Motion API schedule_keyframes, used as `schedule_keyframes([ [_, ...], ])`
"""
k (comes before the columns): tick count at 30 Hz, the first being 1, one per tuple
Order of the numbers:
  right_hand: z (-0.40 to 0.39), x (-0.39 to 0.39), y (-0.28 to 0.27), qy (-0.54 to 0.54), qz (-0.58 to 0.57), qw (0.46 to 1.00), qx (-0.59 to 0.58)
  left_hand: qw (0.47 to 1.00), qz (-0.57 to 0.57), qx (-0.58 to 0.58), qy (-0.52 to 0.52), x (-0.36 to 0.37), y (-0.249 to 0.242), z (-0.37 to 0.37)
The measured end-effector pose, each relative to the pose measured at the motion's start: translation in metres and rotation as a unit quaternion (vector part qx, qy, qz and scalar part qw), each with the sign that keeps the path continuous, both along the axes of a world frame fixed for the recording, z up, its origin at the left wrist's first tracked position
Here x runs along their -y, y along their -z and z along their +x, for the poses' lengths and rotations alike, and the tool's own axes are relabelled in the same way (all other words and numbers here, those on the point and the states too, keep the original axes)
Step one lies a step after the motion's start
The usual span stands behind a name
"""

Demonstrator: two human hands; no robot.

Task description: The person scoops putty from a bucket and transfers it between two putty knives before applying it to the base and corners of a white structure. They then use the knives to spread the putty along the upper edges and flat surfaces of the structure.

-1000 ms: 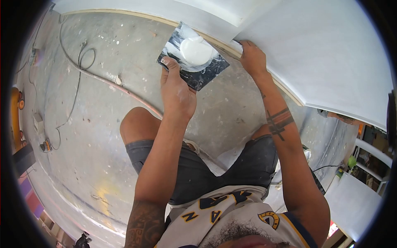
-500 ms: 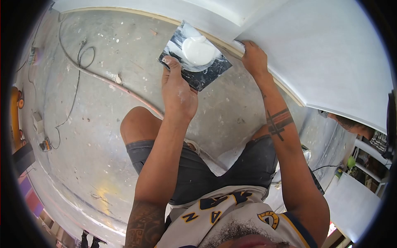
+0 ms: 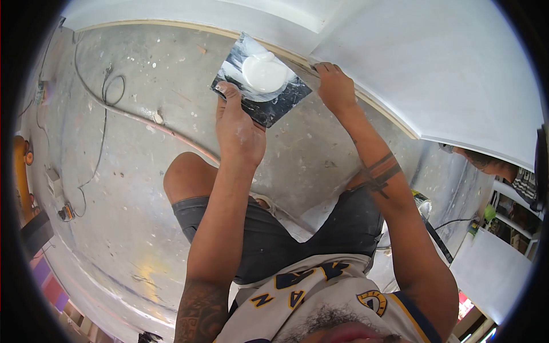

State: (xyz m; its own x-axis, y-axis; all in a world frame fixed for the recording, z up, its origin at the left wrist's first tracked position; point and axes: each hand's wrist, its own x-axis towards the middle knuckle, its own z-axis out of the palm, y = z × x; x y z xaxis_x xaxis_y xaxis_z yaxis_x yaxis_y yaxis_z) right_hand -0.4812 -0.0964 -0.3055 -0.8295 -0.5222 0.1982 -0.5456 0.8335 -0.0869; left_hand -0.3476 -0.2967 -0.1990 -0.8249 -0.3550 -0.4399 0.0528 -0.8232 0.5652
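My left hand (image 3: 242, 128) grips the near corner of a square dark board (image 3: 274, 108), its thumb lying on top. White smears cover much of the board, and a thick mound of white filler paste (image 3: 264, 73) sits near its middle. To the right, my right hand (image 3: 336, 87) is closed with its knuckles up, against the lower edge of a white panel (image 3: 423, 68). A bit of a thin flat scraper (image 3: 314, 67) shows at its fingertips; the rest is hidden under the fingers. The pale edge strip (image 3: 389, 112) of the panel runs beneath this hand.
A hose (image 3: 166, 131) and a dark cable (image 3: 104, 128) lie across the spotted concrete floor (image 3: 148, 74). At the right, another person (image 3: 486, 163) is partly visible beyond the panel. White boards and shelving (image 3: 510, 214) stand at the lower right.
My right hand has slid left along the panel's lower edge, closer to the board. The board and my left hand appear slightly further left, with the whole view shifted a little.
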Motion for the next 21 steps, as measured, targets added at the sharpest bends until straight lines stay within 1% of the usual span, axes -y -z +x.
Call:
schedule_keyframes([
  [1, 0.001, -0.003, -0.005, 0.004, -0.002, 1.000, 0.028, 1.000, 0.000, 0.004, -0.002, 0.000, -0.001, 0.000],
  [2, 0.001, -0.004, -0.008, 0.003, 0.000, 1.000, 0.028, 1.000, 0.002, 0.003, -0.003, 0.000, -0.001, -0.001],
  [4, 0.000, -0.009, -0.010, 0.010, -0.049, 0.998, -0.027, 1.000, -0.001, -0.015, 0.002, 0.001, 0.000, -0.001],
  [7, -0.006, -0.012, -0.001, 0.002, -0.066, 0.997, -0.041, 1.000, -0.003, -0.014, 0.002, 0.000, 0.002, 0.000],
  [10, -0.012, -0.013, 0.008, 0.007, -0.069, 0.997, -0.030, 0.999, 0.003, -0.036, 0.002, -0.002, 0.005, 0.001],
  [14, -0.014, -0.009, 0.014, 0.010, -0.076, 0.997, -0.015, 0.999, 0.006, -0.031, -0.003, 0.000, 0.005, 0.003],
  [17, -0.007, -0.010, 0.023, 0.002, -0.060, 0.997, -0.041, 1.000, -0.003, -0.021, 0.014, -0.001, 0.002, 0.003],
  [19, -0.001, -0.015, 0.019, -0.050, -0.026, 0.998, 0.019, 0.999, 0.000, -0.037, 0.012, -0.002, 0.001, 0.002],
  [20, 0.003, -0.016, 0.017, -0.050, -0.028, 0.998, 0.017, 0.999, -0.001, -0.039, 0.012, -0.002, 0.001, 0.001],
  [21, 0.009, -0.017, 0.012, -0.028, -0.046, 0.999, 0.009, 1.000, 0.000, -0.025, 0.013, -0.002, 0.000, 0.002],
])
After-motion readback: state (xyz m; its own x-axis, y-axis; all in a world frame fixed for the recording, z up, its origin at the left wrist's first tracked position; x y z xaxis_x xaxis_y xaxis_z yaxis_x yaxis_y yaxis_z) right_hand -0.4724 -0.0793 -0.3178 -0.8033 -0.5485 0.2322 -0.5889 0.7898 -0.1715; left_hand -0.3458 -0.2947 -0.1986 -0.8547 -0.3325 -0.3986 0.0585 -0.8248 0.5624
